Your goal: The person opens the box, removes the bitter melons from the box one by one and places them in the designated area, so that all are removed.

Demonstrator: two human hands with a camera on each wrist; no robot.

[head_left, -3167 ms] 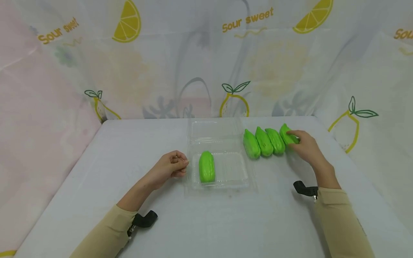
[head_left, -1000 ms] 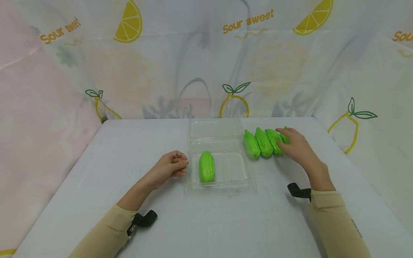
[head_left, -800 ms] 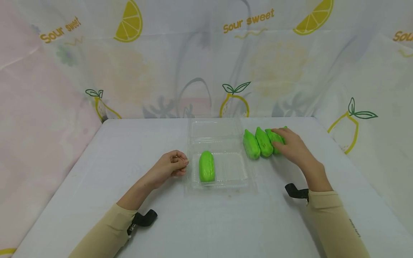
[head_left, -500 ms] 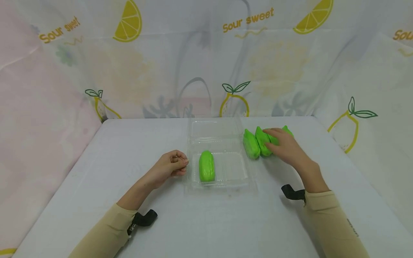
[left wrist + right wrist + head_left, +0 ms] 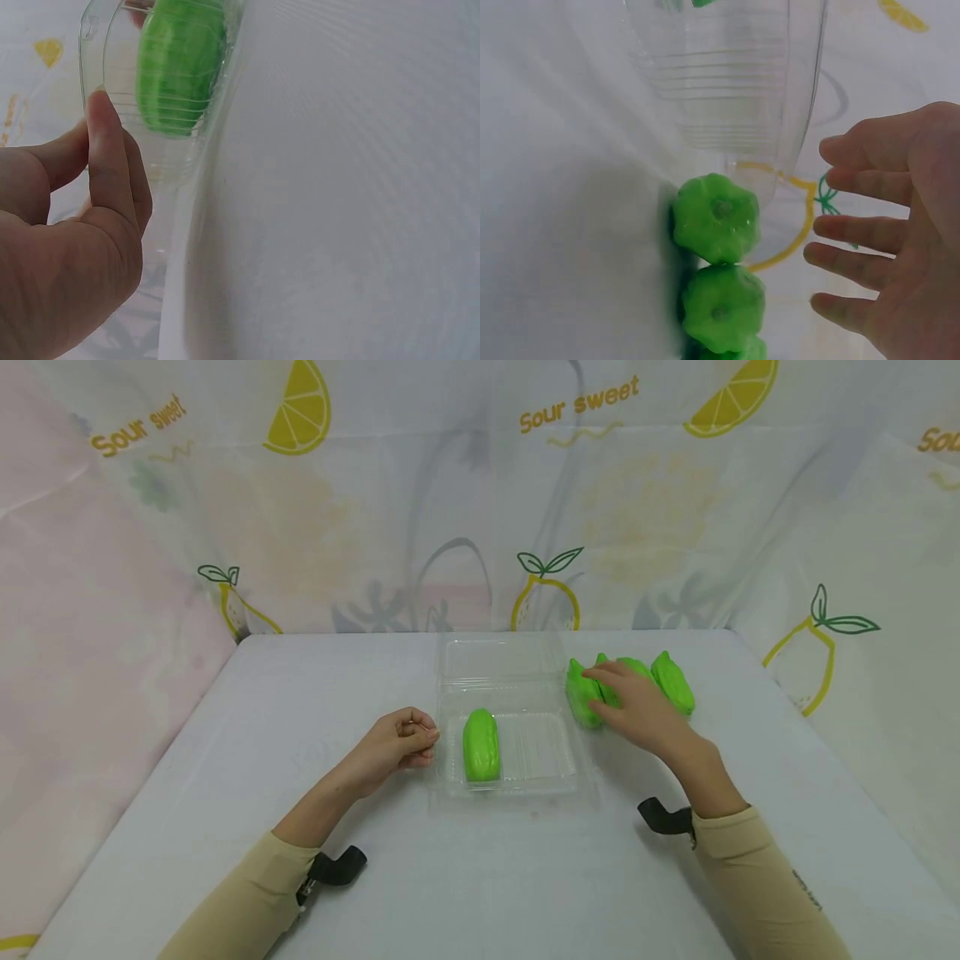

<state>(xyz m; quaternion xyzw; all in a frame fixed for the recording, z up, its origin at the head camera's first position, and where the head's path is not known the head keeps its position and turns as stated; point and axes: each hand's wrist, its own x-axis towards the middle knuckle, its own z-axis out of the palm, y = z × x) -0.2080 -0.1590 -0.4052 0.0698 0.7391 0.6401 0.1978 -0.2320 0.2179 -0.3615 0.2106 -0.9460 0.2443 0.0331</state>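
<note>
A clear plastic clamshell box (image 5: 542, 745) lies unfolded on the table, its lid spread toward the back. One ridged green gourd (image 5: 481, 745) rests lengthwise in its left side. My left hand (image 5: 392, 750) pinches the box's left edge between thumb and fingers; the left wrist view shows this grip on the rim (image 5: 84, 45). To the right of the box, several similar gourds (image 5: 673, 683) lie side by side in a row. My right hand (image 5: 641, 706) hovers over the row's left part, fingers spread and holding nothing, partly hiding the middle gourds. The right wrist view shows gourd ends (image 5: 716, 217) apart from the fingers.
A white cloth covers the table (image 5: 480, 877). Behind it hangs a printed curtain (image 5: 360, 527) with lemon designs, which also closes off both sides. Black wrist cameras (image 5: 337, 867) sit on both forearms.
My right hand has let go of the rightmost gourd, which now lies beside the others, and has moved left along the row to above the leftmost ones. My left hand stays in place.
</note>
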